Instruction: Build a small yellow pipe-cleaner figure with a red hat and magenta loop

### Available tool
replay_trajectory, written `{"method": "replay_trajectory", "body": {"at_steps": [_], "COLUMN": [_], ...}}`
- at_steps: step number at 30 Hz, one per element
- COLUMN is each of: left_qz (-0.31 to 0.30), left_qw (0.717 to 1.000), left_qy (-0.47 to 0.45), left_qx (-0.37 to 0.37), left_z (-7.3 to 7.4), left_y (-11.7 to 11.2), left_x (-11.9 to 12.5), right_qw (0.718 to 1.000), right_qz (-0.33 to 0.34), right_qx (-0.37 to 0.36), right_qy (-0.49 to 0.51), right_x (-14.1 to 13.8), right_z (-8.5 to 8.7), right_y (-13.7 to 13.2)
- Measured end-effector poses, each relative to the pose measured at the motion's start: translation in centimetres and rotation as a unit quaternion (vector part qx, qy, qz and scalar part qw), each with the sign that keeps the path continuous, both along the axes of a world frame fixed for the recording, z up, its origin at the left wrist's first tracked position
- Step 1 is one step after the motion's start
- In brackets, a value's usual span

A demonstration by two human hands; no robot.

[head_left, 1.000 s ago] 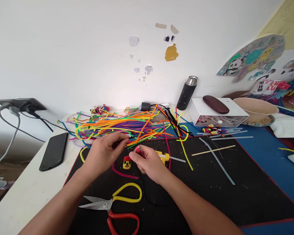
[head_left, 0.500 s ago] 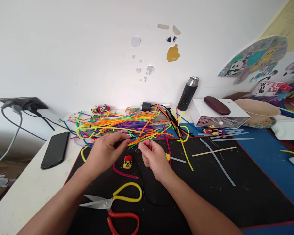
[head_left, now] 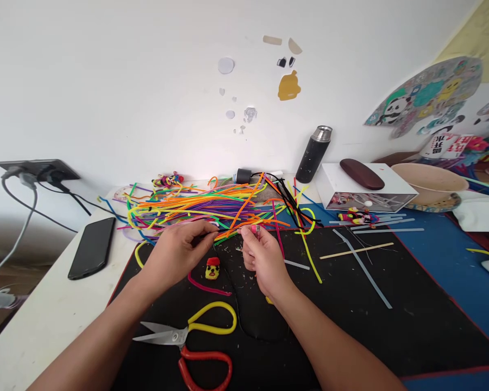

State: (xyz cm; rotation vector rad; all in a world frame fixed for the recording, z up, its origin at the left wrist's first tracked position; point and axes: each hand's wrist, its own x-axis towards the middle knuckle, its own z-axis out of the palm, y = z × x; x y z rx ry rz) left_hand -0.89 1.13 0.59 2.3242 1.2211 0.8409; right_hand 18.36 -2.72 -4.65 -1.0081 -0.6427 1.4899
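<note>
My left hand (head_left: 183, 247) is closed in a pinch on a thin black cord (head_left: 237, 304), which trails down over the mat in a loop. To its right, my right hand (head_left: 267, 258) is wrapped round a small pink lighter (head_left: 254, 229) with a metal top, mostly hidden by the fingers. The two hands are close but apart. Below them lies a small fuzzy yellow head with a red cap (head_left: 212, 269). A magenta pipe cleaner (head_left: 207, 289) curves beneath it. Scissors (head_left: 181, 338) with one yellow and one red handle lie spread nearer me.
A heap of coloured pipe cleaners (head_left: 204, 206) spreads behind my hands. Black mat (head_left: 350, 326) covers the table. Right are a wooden stick (head_left: 356, 251), clear tubes (head_left: 367, 277), a white box (head_left: 367, 190) and a black flask (head_left: 314, 155). A phone (head_left: 92, 248) lies left.
My right hand has shifted slightly right and turned, moving the lighter right and up, a little farther from my left hand. The left hand stays nearly in place.
</note>
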Motion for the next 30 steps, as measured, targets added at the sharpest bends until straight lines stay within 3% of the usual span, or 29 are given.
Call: {"method": "replay_trajectory", "body": {"at_steps": [12,30], "left_qz": [-0.008,-0.042], "left_qw": [1.0,0.997], "left_qy": [0.01,0.023], "left_qx": [-0.012,-0.062], "left_z": [-0.09,0.03], "left_y": [0.07,-0.01], "left_x": [-0.12,-0.05], "right_qw": [0.999,1.0], "right_qz": [-0.033,-0.012], "right_qx": [0.001,0.006], "right_qy": [0.002,-0.014], "right_x": [0.12,0.04], "right_z": [-0.1,-0.24], "right_y": [0.08,0.04]}}
